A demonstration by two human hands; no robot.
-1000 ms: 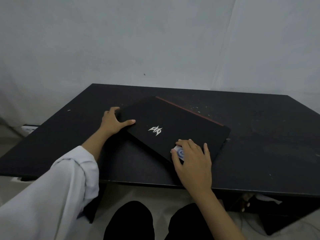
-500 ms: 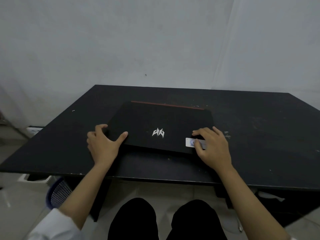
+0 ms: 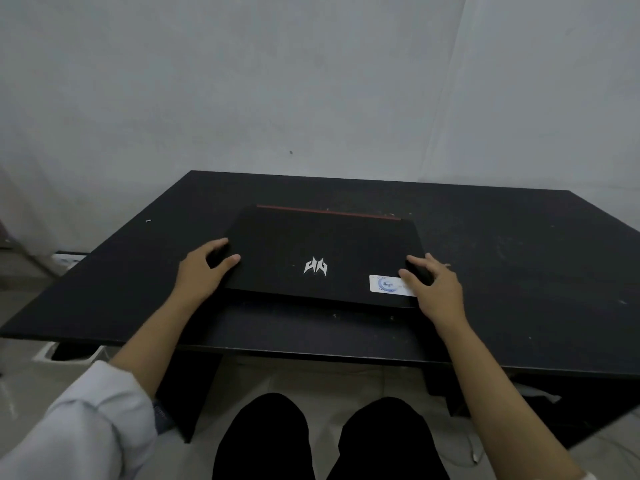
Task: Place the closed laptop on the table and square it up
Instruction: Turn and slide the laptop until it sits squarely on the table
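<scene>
grip: left hand (image 3: 202,268) and right hand (image 3: 434,289) clasp the laptop's (image 3: 322,258) side edges | laptop flat mid-counter (image 3: 519,271), long axis left-right between the hands | near edge slightly skewed, both hands equally near

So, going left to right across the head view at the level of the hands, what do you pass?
Bare table → left hand → silver logo on the closed laptop → white sticker → right hand → bare table again.
</scene>
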